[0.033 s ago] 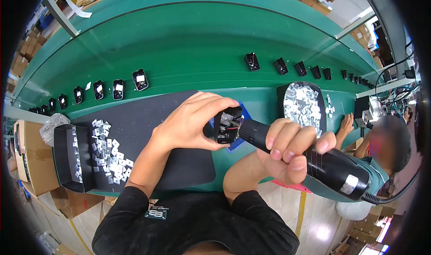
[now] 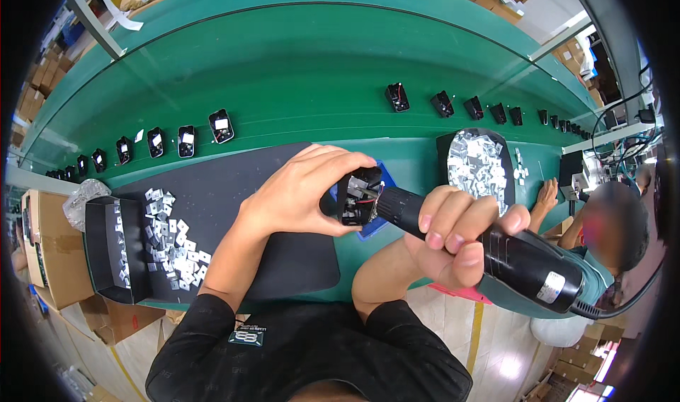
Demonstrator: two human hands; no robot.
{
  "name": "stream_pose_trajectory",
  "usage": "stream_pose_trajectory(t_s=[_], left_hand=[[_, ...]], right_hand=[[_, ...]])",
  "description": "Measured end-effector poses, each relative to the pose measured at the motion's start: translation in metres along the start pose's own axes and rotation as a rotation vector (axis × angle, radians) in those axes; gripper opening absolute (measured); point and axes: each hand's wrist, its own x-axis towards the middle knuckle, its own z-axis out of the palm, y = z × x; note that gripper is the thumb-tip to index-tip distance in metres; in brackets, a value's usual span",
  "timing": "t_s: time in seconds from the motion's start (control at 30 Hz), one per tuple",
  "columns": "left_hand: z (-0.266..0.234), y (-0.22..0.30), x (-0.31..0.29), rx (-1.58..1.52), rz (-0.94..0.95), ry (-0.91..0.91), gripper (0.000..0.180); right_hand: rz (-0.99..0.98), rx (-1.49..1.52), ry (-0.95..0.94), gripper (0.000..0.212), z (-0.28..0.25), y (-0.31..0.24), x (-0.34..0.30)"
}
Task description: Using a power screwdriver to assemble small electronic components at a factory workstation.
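My left hand [image 2: 304, 193] grips a small black plastic housing [image 2: 347, 205] between thumb and fingers, its open side turned right. Metal parts and a bit of red wire show inside it. In my right hand [image 2: 460, 235] is a black corded electric screwdriver [image 2: 535, 269], held nearly level. Its nose reaches the housing's open side; the thin shaft runs inside, and what its tip touches is too small to tell. Behind the housing, a blue tray [image 2: 383, 175] is partly hidden.
Black housings [image 2: 221, 126] line the green bench [image 2: 304, 83] at left and right. Small metal plates [image 2: 177, 250] lie on a dark mat [image 2: 283, 267]. A black bin [image 2: 106, 250] stands left, a tray of metal pieces [image 2: 478, 168] right. A co-worker's hand [image 2: 547, 195] rests far right.
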Motion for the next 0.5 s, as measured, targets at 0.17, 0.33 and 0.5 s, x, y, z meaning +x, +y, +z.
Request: stream_pose_trajectory(t_s=[0.17,0.33,0.5], left_hand=[[-0.011,-0.043,-0.002,0.3,-0.229,0.032,0.068],[-0.018,-0.129,-0.045,0.283,-0.576,0.3,0.068],[-0.022,-0.143,-0.054,0.297,-0.78,0.134,0.07]], right_hand=[[-0.074,-0.021,0.054,0.045,0.004,-0.007,-0.007],[-0.141,-0.048,0.03,0.043,0.005,-0.019,-0.007],[-0.168,-0.082,0.062,0.042,0.0,-0.02,-0.006]])
